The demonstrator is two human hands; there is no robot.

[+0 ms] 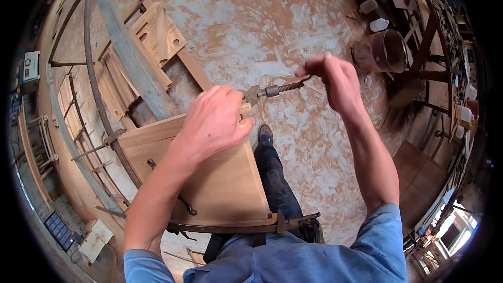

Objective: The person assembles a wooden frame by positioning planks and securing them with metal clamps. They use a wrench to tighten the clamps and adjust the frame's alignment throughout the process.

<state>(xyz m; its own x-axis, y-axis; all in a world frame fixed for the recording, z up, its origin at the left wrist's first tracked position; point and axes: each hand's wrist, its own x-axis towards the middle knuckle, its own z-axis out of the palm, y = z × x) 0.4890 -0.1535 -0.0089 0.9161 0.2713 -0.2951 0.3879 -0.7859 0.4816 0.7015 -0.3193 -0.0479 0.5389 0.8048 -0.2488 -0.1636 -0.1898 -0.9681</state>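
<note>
A pale wooden panel [220, 183] lies in front of my body, with bar clamps across its near and far ends. My left hand [215, 120] is closed at its far right corner, thumb and forefinger around a small wooden block [245, 109] beside the clamp jaw; its other fingertips are hidden. The far clamp's threaded screw [283, 89] sticks out to the right of that block. My right hand [338, 81] is curled at the screw's outer end, around its dark crank handle [305, 79], slightly blurred. The near bar clamp [230, 227] runs along the panel's edge by my waist.
Long curved blue-grey bars [120, 42] stretch along the left. Beyond them lie slatted wooden pieces [157, 29]. A dirty bucket [382, 52] and white bottle [379, 24] stand at the right, next to a cluttered rack [432, 47]. My leg [275, 178] stands on the stained floor [236, 26].
</note>
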